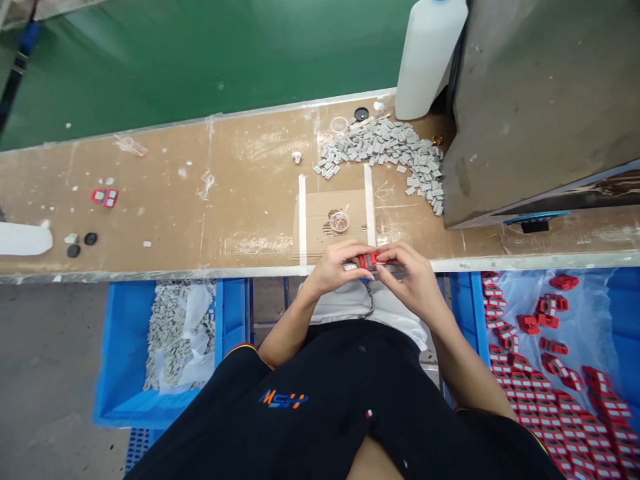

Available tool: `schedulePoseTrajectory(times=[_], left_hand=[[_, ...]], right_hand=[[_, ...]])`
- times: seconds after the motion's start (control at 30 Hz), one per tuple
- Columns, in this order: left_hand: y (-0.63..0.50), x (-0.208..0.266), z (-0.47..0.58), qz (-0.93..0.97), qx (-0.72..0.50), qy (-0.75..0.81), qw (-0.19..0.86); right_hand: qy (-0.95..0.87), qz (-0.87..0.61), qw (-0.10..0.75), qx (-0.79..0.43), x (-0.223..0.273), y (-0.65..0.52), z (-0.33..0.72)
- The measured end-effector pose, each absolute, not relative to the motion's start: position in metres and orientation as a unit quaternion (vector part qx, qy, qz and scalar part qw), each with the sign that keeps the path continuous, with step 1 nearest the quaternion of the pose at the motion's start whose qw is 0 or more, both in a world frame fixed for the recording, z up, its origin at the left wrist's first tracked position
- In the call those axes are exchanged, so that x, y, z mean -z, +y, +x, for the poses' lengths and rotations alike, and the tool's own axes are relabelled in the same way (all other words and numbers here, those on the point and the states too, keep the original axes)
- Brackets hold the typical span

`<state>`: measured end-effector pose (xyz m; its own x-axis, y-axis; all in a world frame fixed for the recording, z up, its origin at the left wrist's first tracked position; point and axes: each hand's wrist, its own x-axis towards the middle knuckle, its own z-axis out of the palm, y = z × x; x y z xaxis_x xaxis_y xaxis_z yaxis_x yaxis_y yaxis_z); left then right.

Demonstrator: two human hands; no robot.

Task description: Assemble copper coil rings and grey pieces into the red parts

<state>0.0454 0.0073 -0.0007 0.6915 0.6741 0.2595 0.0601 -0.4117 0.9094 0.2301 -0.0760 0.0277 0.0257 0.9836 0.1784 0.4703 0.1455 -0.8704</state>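
Observation:
Just over the front edge of the bench, both hands grip a small red plastic part (pixel 369 261) with a grey middle, possibly a bike-shoe cleat. My left hand (pixel 334 268) pinches its left end between thumb and fingers. At the other end, the fingers and thumb of my right hand (pixel 411 277) close on it. Part of it is hidden behind the fingertips. Beyond the hands, a small clear cup (pixel 339 221) with a thin stick in it stands on a taped cardboard patch (pixel 315 207). Farther back lies a heap of small grey rectangular pads (pixel 395 147).
A white jug (pixel 430 57) and a large grey metal box (pixel 540 107) stand at the right. Another red part (pixel 104 197) lies on the bench (pixel 250 200) at left. Below are a blue bin (pixel 120 373) of grey pads and a blue bin (pixel 470 307) of red parts.

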Motion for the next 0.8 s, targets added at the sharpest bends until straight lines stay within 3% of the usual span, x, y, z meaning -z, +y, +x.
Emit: schedulePoseTrajectory(times=[0.63, 0.73, 0.8], left_hand=[[0.008, -0.007, 0.041, 0.773, -0.305, 0.192, 0.522], [0.007, -0.009, 0.04, 0.731, -0.306, 0.215, 0.571], [0.009, -0.01, 0.041, 0.727, -0.298, 0.217, 0.58]], right_hand=[[-0.647, -0.536, 0.444, -0.311, -0.029, -0.096, 0.234], [-0.609, -0.606, 0.452, -0.239, -0.032, -0.127, 0.277], [-0.539, -0.7, 0.451, -0.125, -0.034, -0.148, 0.327]])
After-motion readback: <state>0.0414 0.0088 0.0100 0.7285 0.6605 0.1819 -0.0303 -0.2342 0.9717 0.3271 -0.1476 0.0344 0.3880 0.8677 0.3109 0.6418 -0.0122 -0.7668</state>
